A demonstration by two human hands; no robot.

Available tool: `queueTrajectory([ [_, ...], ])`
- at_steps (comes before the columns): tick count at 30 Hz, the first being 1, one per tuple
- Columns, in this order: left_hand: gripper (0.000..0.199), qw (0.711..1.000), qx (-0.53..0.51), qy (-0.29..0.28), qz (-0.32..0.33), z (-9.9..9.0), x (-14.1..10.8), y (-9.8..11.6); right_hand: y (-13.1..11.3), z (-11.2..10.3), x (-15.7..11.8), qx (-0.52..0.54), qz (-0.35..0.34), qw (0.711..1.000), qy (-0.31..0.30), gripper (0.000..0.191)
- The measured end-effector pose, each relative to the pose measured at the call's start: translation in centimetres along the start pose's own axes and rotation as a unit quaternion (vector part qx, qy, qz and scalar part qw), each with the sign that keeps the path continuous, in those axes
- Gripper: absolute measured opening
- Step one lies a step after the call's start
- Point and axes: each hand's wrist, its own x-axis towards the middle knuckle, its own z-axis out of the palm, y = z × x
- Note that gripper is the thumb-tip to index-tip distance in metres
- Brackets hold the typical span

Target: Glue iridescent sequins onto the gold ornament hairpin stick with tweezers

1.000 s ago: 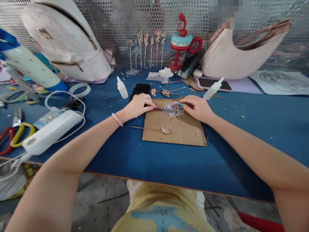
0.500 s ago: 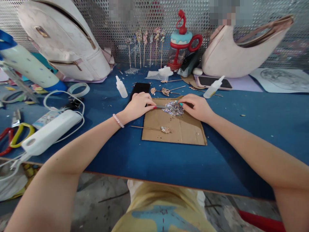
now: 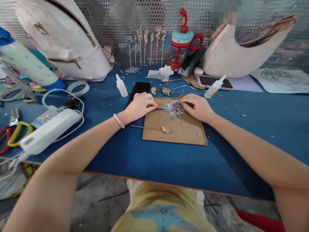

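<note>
A pile of shiny beads or sequins (image 3: 174, 108) lies on the upper part of a piece of cardboard (image 3: 183, 133). My left hand (image 3: 142, 105) pinches a thin grey tool (image 3: 164, 108), whose tip reaches into the pile from the left. At the pile's right edge, my right hand (image 3: 198, 107) has its thumb and finger pressed together; whatever is between them is too small to make out. Below the pile rests a gold leaf ornament (image 3: 166, 129) on a thin stick that points left past the cardboard's edge.
Behind the cardboard lie more leaf ornaments (image 3: 166, 91), a black phone (image 3: 142, 87) and two glue bottles (image 3: 121, 86). Scissors (image 3: 20, 132) and a white corded device (image 3: 51, 131) are at left. Bags (image 3: 241, 54) and a red-handled cup (image 3: 182, 40) stand at the back.
My left hand and the thin tool have shifted slightly to the right, further into the pile. My right hand has hardly moved.
</note>
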Motion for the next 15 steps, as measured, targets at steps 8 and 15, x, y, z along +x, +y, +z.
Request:
queueTrajectory([
  [8,0.019,1.0,0.001,0.001,0.017,0.2,-0.05,-0.11,-0.03,-0.07,-0.01,0.001,0.001,1.0,-0.003,0.02],
  [15,0.019,0.999,0.008,0.008,0.039,0.12,-0.15,0.15,-0.08,-0.03,0.0,0.004,0.006,1.0,-0.008,0.021],
])
